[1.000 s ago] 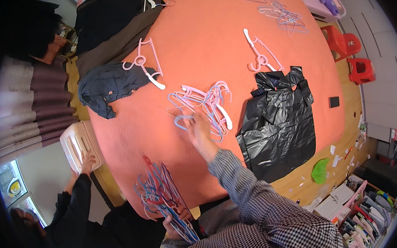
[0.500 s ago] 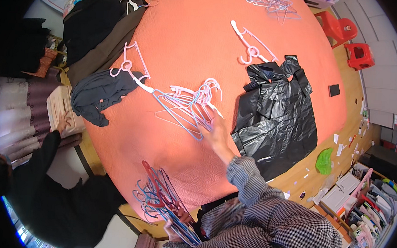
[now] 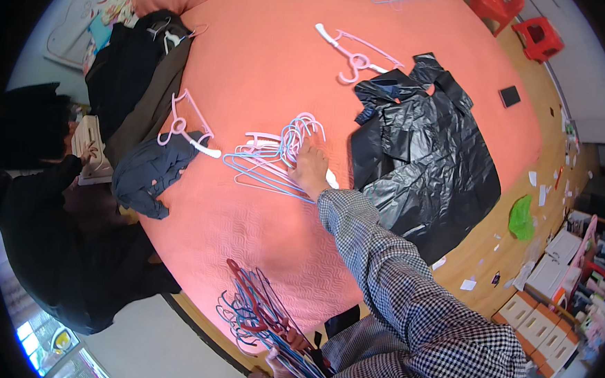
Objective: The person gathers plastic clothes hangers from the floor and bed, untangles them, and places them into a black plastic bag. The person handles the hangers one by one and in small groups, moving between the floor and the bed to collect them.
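On the orange bedspread in front of me lies a small pile of pink, white and blue clothes hangers. My right hand is on the pile near the hooks, its fingers curled round the hangers and partly hidden. Low in the view, close to my body, my left hand is closed round a thick bunch of dark red, blue and grey hangers. Single pink-and-white hangers lie apart: one at the left, its end by a dark grey garment, and one farther off.
A large black plastic bag covers the bed's right side, near a black phone-like slab. Dark clothes are heaped far left. Another person in black is at the left. Red stools stand beyond the bed.
My right hand has gone farther into the pile, toward the hooks, and closed on the hangers. The blue hanger has shifted. My view has turned a little; the left hand keeps its bunch.
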The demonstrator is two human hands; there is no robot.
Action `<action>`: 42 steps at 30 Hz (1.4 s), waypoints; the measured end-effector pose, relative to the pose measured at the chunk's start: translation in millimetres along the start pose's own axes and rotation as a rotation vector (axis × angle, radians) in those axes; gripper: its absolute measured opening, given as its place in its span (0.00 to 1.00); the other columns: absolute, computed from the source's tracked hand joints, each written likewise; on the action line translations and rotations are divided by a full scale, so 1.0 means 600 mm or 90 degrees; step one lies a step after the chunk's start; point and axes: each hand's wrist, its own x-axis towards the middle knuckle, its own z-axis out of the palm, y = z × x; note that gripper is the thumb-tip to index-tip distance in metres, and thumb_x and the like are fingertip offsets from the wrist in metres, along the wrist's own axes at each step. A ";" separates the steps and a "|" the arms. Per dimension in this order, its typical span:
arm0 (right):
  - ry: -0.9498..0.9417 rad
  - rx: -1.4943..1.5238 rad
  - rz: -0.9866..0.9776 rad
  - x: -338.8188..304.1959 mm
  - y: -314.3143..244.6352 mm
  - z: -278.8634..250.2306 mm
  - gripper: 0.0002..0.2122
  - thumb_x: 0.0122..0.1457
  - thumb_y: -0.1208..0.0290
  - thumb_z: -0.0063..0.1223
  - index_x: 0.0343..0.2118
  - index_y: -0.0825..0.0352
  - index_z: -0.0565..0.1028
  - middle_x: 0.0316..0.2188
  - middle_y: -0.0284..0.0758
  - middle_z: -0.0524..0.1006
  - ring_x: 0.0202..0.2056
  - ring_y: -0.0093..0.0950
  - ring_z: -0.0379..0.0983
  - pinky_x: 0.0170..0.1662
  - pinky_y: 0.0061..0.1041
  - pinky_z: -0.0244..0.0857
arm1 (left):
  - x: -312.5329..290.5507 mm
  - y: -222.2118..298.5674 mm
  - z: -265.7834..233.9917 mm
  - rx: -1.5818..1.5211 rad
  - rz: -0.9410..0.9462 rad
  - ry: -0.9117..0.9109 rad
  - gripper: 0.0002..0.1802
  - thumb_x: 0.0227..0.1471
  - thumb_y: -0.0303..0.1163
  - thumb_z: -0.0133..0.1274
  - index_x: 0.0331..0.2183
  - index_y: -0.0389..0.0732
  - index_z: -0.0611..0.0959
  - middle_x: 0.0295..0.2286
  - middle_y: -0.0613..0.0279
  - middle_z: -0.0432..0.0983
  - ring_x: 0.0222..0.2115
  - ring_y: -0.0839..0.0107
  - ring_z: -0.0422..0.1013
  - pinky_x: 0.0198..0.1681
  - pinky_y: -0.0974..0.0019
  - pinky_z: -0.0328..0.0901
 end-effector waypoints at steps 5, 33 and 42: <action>-0.063 0.090 0.110 -0.025 0.041 0.011 0.29 0.37 0.66 0.63 0.43 0.73 0.65 0.30 0.43 0.74 0.36 0.37 0.73 0.33 0.38 0.67 | -0.009 -0.013 -0.004 0.064 -0.017 -0.013 0.40 0.32 0.40 0.58 0.49 0.38 0.64 0.25 0.67 0.60 0.23 0.78 0.58 0.29 0.74 0.55; -0.039 1.442 0.514 -1.082 0.614 -0.622 0.07 0.54 0.74 0.54 0.31 0.61 0.66 0.17 0.25 0.64 0.18 0.15 0.60 0.18 0.15 0.55 | -0.108 -0.414 0.338 0.287 -0.486 -0.424 0.15 0.46 0.31 0.51 0.35 0.37 0.67 0.25 0.68 0.58 0.23 0.79 0.57 0.28 0.74 0.56; 0.363 1.373 0.371 -1.108 0.886 -0.831 0.06 0.56 0.75 0.49 0.34 0.63 0.65 0.18 0.27 0.63 0.19 0.18 0.61 0.21 0.19 0.59 | -0.126 -0.858 0.552 0.164 -0.608 -0.433 0.19 0.47 0.26 0.46 0.44 0.32 0.68 0.25 0.67 0.58 0.24 0.79 0.58 0.32 0.73 0.57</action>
